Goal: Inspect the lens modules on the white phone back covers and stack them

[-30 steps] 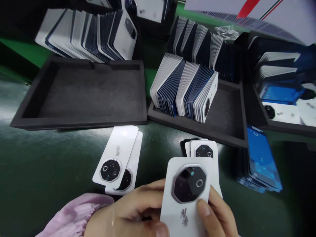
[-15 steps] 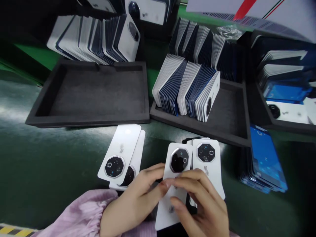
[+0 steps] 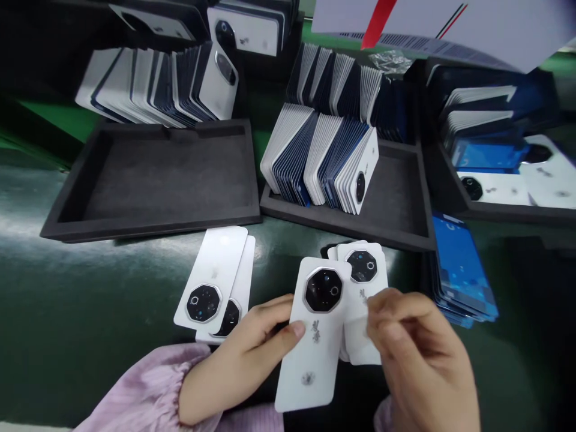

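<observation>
A white phone-shaped panel point(image 3: 310, 360) with a black octagonal camera patch is held at its left edge by my left hand point(image 3: 252, 348), thumb on its face. My right hand point(image 3: 418, 354) is to its right, thumb and fingertips pinched together over the right edge of a small pile of white panels point(image 3: 380, 264); whatever lies between those fingertips is too small to make out. Two overlapping white panels point(image 3: 216, 258) lie on the dark green table left of the held one.
Behind are a bare black tray point(image 3: 153, 225) and a second black tray point(image 3: 405, 237) holding a leaning row of white and blue panels point(image 3: 324, 156). Blue film-covered panels point(image 3: 463, 264) are stacked at the right. More panel rows point(image 3: 157, 84) stand further back.
My right hand has moved off the held panel to the right, and its fingers have closed together. My left hand still holds the panel. The whole view has shifted slightly.
</observation>
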The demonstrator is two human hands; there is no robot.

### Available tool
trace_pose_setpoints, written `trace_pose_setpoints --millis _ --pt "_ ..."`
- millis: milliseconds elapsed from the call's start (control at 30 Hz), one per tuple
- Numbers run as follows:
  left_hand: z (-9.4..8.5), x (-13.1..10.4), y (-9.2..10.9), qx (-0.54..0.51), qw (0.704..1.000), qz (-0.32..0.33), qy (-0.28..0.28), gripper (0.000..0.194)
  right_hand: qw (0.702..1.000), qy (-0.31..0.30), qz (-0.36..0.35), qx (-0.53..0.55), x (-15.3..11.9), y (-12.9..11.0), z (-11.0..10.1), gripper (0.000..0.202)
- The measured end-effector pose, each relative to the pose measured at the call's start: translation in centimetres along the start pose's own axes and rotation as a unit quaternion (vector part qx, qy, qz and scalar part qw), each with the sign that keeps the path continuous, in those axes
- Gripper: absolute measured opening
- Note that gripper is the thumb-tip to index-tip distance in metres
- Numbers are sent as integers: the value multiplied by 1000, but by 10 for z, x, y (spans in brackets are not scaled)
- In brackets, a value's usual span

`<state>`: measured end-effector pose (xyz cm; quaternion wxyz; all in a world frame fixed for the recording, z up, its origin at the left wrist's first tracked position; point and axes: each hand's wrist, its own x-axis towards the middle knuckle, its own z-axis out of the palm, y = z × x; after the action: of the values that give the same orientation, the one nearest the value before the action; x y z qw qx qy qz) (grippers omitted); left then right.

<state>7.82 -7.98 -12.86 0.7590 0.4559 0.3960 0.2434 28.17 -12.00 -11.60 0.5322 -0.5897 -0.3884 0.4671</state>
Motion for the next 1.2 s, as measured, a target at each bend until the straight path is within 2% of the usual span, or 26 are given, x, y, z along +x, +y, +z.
trace_pose_setpoints --millis 33,100,300,633,1067,1200 --pt "0 -1 2 -17 1000 -13 -7 26 999 37 18 4 1 -1 -3 13" --pt "0 -2 5 -42 999 -23 -23 26 997 61 41 -5 2 -2 -6 15" --pt "-1 -1 6 -59 996 -24 -69 29 996 10 68 -53 2 -4 1 15" --pt "-2 -1 6 -42 996 -22 -70 31 992 35 60 -106 4 -1 0 14" --pt "0 -1 5 -31 997 -26 -58 29 993 0 118 13 5 -5 -1 22" --pt "-1 -1 4 -24 998 -26 -57 30 993 -12 119 18 3 -5 -2 22"
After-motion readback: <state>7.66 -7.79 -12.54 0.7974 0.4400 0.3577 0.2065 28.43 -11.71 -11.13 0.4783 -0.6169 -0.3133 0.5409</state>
